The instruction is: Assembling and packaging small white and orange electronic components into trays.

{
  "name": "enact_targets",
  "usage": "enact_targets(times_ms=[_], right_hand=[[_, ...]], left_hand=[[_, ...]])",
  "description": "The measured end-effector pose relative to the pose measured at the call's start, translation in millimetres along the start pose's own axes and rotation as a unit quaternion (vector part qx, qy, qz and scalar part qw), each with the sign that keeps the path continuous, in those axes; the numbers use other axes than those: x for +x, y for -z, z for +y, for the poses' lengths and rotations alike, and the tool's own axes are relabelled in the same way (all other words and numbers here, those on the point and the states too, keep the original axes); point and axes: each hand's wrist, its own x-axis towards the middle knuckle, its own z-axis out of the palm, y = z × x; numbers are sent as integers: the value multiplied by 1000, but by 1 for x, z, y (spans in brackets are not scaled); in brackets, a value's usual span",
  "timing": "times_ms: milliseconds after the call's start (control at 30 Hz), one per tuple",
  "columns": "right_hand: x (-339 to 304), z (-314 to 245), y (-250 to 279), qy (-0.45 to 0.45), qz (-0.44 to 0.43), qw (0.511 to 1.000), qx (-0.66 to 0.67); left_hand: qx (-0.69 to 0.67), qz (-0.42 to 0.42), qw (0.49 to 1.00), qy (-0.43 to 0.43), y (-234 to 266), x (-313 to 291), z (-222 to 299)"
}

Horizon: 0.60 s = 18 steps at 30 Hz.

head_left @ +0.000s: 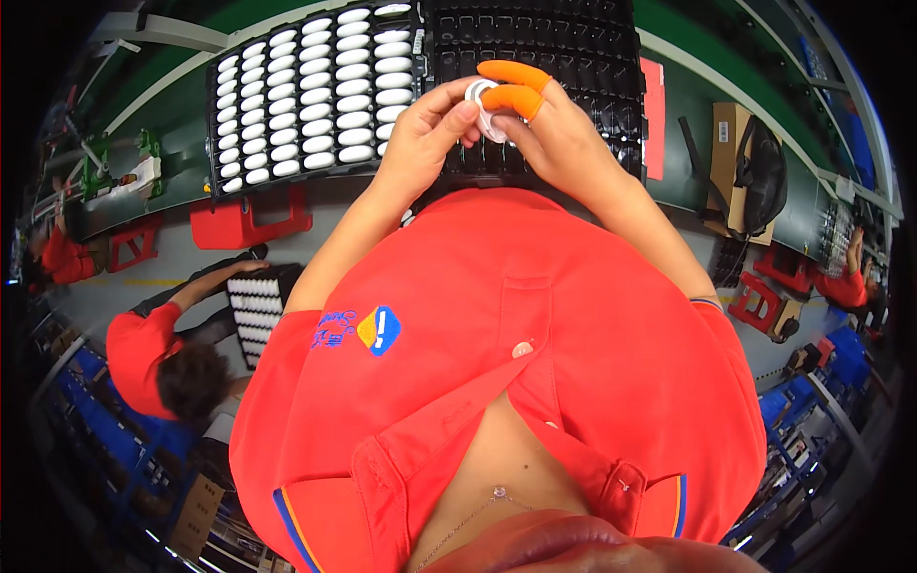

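Note:
Between my two hands, above the table's near edge, is a small white rounded piece (pixel 494 126) with a greyish ring on it; its exact kind cannot be made out. My left hand (pixel 430 131) pinches its left side between thumb and fingers. Orange finger cots cover two fingers of my right hand (pixel 564 129), which curl over the piece from the right while the thumb presses below. Part of the piece is hidden by the fingers. Just left of my hands, a black tray (pixel 214 124) carries rows of white oval pieces (pixel 317 110). Behind my hands lies another black tray (pixel 549 43) with dark pockets.
A red sheet (pixel 652 115) lies right of the trays. Farther right are a cardboard box (pixel 723 143) and a black bag (pixel 764 177). A red stool (pixel 244 224) stands below the table's left part. At left, a co-worker (pixel 148 353) in red holds a tray of white pieces (pixel 256 310).

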Motion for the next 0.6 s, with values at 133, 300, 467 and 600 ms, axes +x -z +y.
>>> enact_targets(times_ms=[133, 300, 467, 600], right_hand=[[2, 1, 1, -3, -19, 1000, 21], [-2, 3, 2, -10, -43, 999, 29], [-15, 3, -5, -3, 14, 1000, 21], [-12, 0, -3, -109, 87, 977, 160]], left_hand=[[5, -9, 1000, 13, 1, -5, 0], [6, -17, 999, 30, -3, -11, 0], [-38, -28, 999, 18, -6, -10, 2], [-66, -5, 997, 30, -14, -10, 3]])
